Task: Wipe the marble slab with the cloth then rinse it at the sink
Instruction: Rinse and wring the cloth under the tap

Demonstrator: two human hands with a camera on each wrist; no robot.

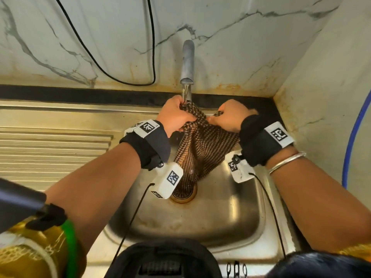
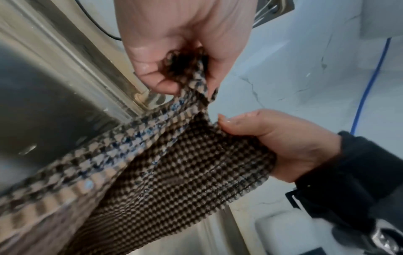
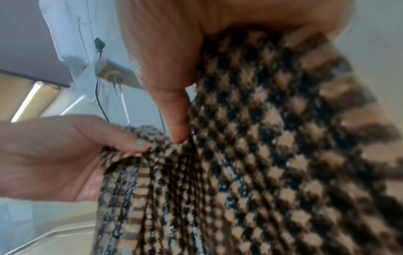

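- Head view: the wiping looked finished and the rinse was underway. The left hand (image 1: pixel 175 113) and right hand (image 1: pixel 230 115) each clenched an upper edge of the checked cloth (image 1: pixel 202 147) under the tap (image 1: pixel 187 61), the rest hanging into the steel sink (image 1: pixel 230 217) above the drain (image 1: pixel 183 194). A marble wall (image 1: pixel 80 37) stood behind; a ribbed draining board (image 1: pixel 50 153) lay to the left.
- Left wrist view: the left hand's grip (image 2: pixel 174 51) bunched wet cloth (image 2: pixel 174 172); wringing probably remained.
- Right wrist view: the right thumb (image 3: pixel 174 107) pinned the cloth (image 3: pixel 272 155), blurred.
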